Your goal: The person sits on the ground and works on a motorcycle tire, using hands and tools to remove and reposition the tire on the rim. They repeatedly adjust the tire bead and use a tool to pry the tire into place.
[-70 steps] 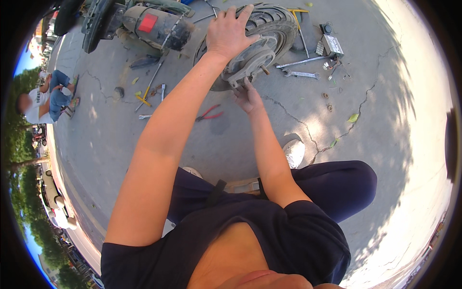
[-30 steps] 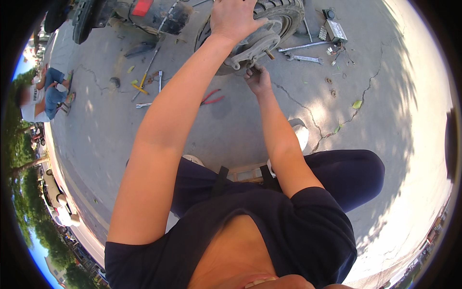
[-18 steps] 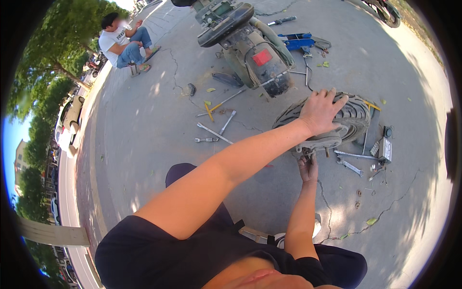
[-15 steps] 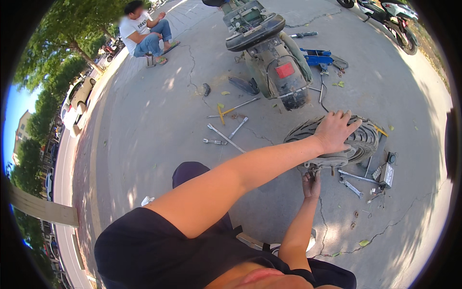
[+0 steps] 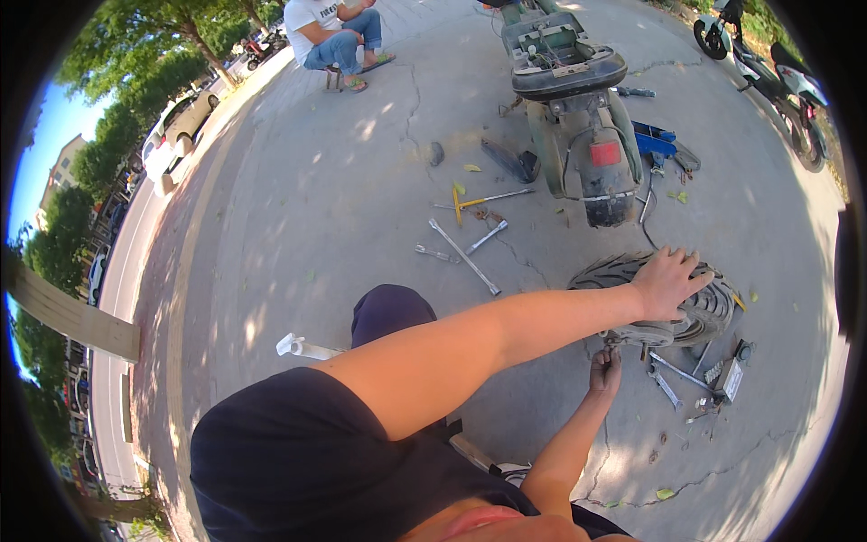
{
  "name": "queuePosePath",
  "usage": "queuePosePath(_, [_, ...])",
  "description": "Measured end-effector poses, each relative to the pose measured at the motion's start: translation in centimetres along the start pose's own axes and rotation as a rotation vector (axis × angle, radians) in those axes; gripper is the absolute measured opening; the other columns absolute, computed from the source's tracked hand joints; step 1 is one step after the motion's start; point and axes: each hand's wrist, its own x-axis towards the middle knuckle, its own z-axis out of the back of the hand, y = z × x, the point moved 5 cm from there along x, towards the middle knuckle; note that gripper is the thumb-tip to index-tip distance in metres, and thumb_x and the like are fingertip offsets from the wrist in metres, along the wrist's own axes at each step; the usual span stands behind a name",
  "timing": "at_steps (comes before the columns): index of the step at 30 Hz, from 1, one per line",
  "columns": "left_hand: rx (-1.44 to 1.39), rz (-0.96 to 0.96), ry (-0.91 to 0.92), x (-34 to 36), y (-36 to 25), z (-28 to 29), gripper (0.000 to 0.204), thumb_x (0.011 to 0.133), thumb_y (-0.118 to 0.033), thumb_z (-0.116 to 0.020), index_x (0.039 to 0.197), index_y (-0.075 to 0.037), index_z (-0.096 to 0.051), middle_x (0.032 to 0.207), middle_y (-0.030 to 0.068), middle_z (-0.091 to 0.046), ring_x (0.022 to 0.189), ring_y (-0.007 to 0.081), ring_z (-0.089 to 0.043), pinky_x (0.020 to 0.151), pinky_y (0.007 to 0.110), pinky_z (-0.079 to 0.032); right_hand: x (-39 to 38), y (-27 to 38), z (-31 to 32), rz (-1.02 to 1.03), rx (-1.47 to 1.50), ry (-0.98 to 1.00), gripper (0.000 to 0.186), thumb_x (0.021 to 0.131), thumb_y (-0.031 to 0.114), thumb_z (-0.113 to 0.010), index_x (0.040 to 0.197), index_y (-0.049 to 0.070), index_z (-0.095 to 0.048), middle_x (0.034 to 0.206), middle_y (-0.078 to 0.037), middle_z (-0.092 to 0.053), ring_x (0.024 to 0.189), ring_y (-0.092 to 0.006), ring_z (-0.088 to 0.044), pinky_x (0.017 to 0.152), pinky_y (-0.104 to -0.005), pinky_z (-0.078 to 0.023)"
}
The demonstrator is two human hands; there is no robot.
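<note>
A black-tyred scooter wheel (image 5: 607,271) with a grey metal hub part (image 5: 643,334) is at the right of the head view, on the grey pavement. My left hand (image 5: 673,285) lies across the top of the tyre, its fingers spread over the tread. Below it my right hand (image 5: 605,369) is closed at the near edge of the hub, by a small metal arm. Its fingertips pinch something too small to make out. Beside the wheel lie an open-ended wrench (image 5: 666,388) and a small metal box-like part (image 5: 730,379).
Beyond the wheel stands a partly stripped scooter (image 5: 601,163), with a blue floor jack (image 5: 652,140) beside it. A cross wrench (image 5: 465,257) and a yellow-handled tool (image 5: 458,206) lie left of the wheel. A seated person (image 5: 339,45) is at the far left; parked scooters (image 5: 768,81) stand far right.
The whole view has shifted, so the wheel, scooter and tools sit farther right and mostly lower. My left hand stays on the tyre and my right hand stays at the hub.
</note>
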Motion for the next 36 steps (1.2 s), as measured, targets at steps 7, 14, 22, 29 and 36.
queuePosePath(7, [-0.005, 0.003, 0.003, -0.3, 0.1, 0.0, 0.085, 0.069, -0.051, -0.079, 0.142, -0.017, -0.051, 0.134, 0.0193, -0.053, 0.114, 0.0306, -0.053, 0.093, 0.04, -0.043, -0.2, -0.5, 0.2, 0.061, -0.007, -0.053, 0.004, 0.099, 0.007, -0.054, 0.101, 0.005, -0.057, 0.083, -0.004, -0.055, 0.065, -0.0108, -0.045, 0.053, -0.0245, -0.037])
queuePosePath(14, [-0.043, -0.012, 0.003, 0.4, -0.4, 0.0, 0.084, 0.068, -0.048, -0.08, 0.141, -0.016, -0.052, 0.133, 0.0198, -0.054, 0.113, 0.0309, -0.054, 0.092, 0.041, -0.044, -1.2, -0.4, 1.0, 0.073, 0.07, 0.038, 0.006, 0.097, 0.008, -0.056, 0.1, 0.003, -0.057, 0.082, -0.005, -0.056, 0.064, -0.0116, -0.045, 0.052, -0.0248, -0.035])
queuePosePath(22, [-0.04, -0.028, 0.007, 1.5, -1.1, -0.1, 0.085, 0.068, -0.05, -0.08, 0.14, -0.016, -0.053, 0.131, 0.0192, -0.055, 0.112, 0.0306, -0.055, 0.091, 0.041, -0.044, -0.1, 10.1, 13.4, 0.304, 0.211, -0.061, 0.009, 0.093, 0.009, -0.058, 0.098, 0.001, -0.057, 0.078, -0.006, -0.055, 0.058, -0.0128, -0.041, 0.05, -0.0256, -0.035])
queuePosePath(29, [-0.024, 0.015, 0.034, 0.2, -0.1, -0.3, 0.084, 0.068, -0.05, -0.08, 0.14, -0.017, -0.053, 0.131, 0.0181, -0.055, 0.112, 0.03, -0.055, 0.091, 0.04, -0.045, -1.3, 20.6, 22.4, 0.452, 0.399, -0.754, 0.028, 0.099, 0.021, -0.049, 0.114, -0.001, -0.057, 0.104, -0.018, -0.06, 0.086, -0.0274, -0.059, 0.073, -0.0386, -0.056])
queuePosePath(36, [-0.019, -0.02, 0.06, 1.6, -1.0, -0.2, 0.084, 0.068, -0.05, -0.08, 0.14, -0.017, -0.052, 0.13, 0.0177, -0.056, 0.111, 0.0299, -0.057, 0.089, 0.039, -0.046, -0.5, 19.1, 24.0, 0.573, 0.172, -0.673, 0.052, 0.099, 0.029, -0.049, 0.14, -0.003, -0.041, 0.132, -0.023, -0.052, 0.12, -0.0389, -0.054, 0.095, -0.0505, -0.056])
